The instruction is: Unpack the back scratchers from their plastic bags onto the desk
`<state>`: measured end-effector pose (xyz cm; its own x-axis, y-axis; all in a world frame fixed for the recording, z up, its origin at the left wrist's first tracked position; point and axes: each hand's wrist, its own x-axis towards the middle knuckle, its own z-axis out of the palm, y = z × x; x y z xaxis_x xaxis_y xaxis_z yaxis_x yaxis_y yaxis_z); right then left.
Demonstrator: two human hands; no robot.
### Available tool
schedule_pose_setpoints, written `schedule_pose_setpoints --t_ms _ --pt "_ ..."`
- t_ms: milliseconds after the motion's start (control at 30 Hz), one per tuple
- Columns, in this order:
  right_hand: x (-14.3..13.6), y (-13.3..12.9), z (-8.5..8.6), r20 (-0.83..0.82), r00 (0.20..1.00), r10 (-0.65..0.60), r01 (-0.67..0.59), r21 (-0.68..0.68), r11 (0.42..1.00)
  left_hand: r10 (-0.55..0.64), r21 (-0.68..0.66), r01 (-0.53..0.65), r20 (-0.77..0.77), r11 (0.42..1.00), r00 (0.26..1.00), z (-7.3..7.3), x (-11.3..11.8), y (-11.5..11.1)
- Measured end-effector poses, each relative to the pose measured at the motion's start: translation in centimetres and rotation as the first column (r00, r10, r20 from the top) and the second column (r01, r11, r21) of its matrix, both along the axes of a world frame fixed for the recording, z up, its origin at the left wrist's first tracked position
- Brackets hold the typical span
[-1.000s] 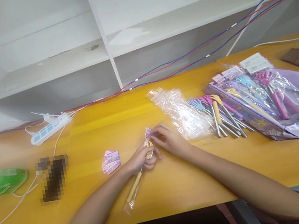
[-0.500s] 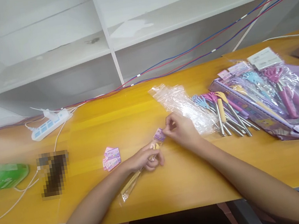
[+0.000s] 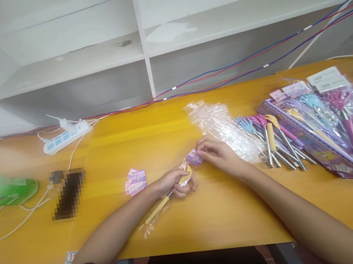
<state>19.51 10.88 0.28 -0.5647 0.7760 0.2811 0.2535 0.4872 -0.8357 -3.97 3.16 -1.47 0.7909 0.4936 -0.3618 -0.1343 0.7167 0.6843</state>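
Note:
My left hand (image 3: 178, 182) is closed around a yellow back scratcher (image 3: 157, 210) in a clear plastic bag. The scratcher's hand-shaped head shows between my thumb and fingers, and its yellow handle slants down to the left. At the bag's upper end is a small purple printed card (image 3: 194, 157). The fingertips of my right hand (image 3: 217, 154) pinch that card's right edge. Whether the card sits fully inside the bag I cannot tell. Left of my hands lies a small pile of pink and purple cards (image 3: 137, 183).
Clear plastic bags (image 3: 221, 127) lie beyond my right hand. Several loose back scratchers (image 3: 271, 137) lie beside them. A purple display box (image 3: 326, 144) holds bagged scratchers. At left are a power strip (image 3: 67, 137), a green package (image 3: 3, 189) and a blurred-out dark object (image 3: 69, 194).
The view has shifted, so the table's things appear further right. My right fingers have spread a little over the card's edge. The scratcher's yellow head shows more in my left hand.

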Motion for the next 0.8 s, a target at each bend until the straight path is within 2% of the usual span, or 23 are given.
schedule_pose_setpoints --t_ms 67,100,167,200,233,267,300,333,400,467,500,567,600,667,733,800 --pt "0.3 0.5 0.2 -0.036 0.996 -0.077 0.080 0.060 0.995 0.040 0.009 -0.041 0.021 0.999 0.999 0.0 0.2 -0.1" --pt "0.5 0.7 0.5 -0.069 0.984 -0.161 0.168 0.097 0.981 0.062 0.009 -0.062 0.023 0.998 0.998 -0.1 0.2 -0.2" --pt "0.6 1.0 1.8 -0.165 0.920 -0.357 0.380 0.142 0.914 0.076 0.007 -0.076 0.014 0.997 0.997 -0.3 0.4 -0.4" --pt "0.4 0.9 2.7 -0.208 0.882 -0.424 0.453 0.124 0.883 0.076 0.007 -0.076 0.010 0.997 0.997 -0.5 0.5 -0.4" --pt "-0.2 0.6 3.6 -0.228 0.865 -0.446 0.472 0.075 0.878 0.073 0.005 -0.073 0.008 0.997 0.997 -0.5 0.5 -0.5" --pt "-1.1 0.1 4.6 -0.225 0.880 -0.419 0.430 0.003 0.903 0.072 0.004 -0.072 0.007 0.997 0.997 -0.6 0.6 -0.5" --pt "-2.5 -0.6 5.5 -0.207 0.916 -0.344 0.335 -0.080 0.939 0.074 0.007 -0.074 0.005 0.997 0.997 -0.5 0.6 -0.5" --pt "-4.3 -1.4 6.3 -0.186 0.956 -0.229 0.200 -0.161 0.967 0.083 0.014 -0.083 -0.005 0.996 0.997 -0.5 0.6 -0.6" --pt "-8.6 -2.9 7.2 -0.132 0.991 0.028 -0.059 -0.237 0.970 0.103 0.042 -0.101 -0.037 0.994 0.994 -0.2 0.5 -0.8" --pt "-13.1 -3.6 7.3 0.007 0.968 0.252 -0.244 -0.214 0.946 0.142 0.081 -0.138 -0.053 0.987 0.988 0.0 0.4 -1.0" --pt "-15.0 -3.6 7.3 0.121 0.941 0.316 -0.294 -0.172 0.940 0.160 0.095 -0.155 -0.052 0.983 0.986 0.0 0.4 -1.2" --pt "-17.2 -3.2 7.1 0.284 0.907 0.310 -0.299 -0.084 0.951 0.165 0.099 -0.160 -0.047 0.982 0.985 -0.2 0.4 -1.3" --pt "-17.5 -2.8 7.0 0.319 0.910 0.265 -0.269 -0.032 0.963 0.169 0.090 -0.164 -0.046 0.982 0.985 -0.4 0.4 -1.3" --pt "-16.0 -2.3 6.9 0.279 0.951 0.135 -0.165 0.089 0.982 0.221 0.034 -0.220 -0.023 0.975 0.975 -0.5 0.5 -1.1" --pt "-12.8 -2.3 6.8 0.163 0.986 -0.030 -0.009 0.232 0.973 0.332 -0.035 -0.332 0.018 0.943 0.943 -0.3 0.6 -0.5" --pt "-9.1 -3.2 6.3 0.019 0.978 -0.208 0.192 0.308 0.932 0.489 -0.070 -0.485 0.085 0.872 0.868 0.5 0.3 0.2"
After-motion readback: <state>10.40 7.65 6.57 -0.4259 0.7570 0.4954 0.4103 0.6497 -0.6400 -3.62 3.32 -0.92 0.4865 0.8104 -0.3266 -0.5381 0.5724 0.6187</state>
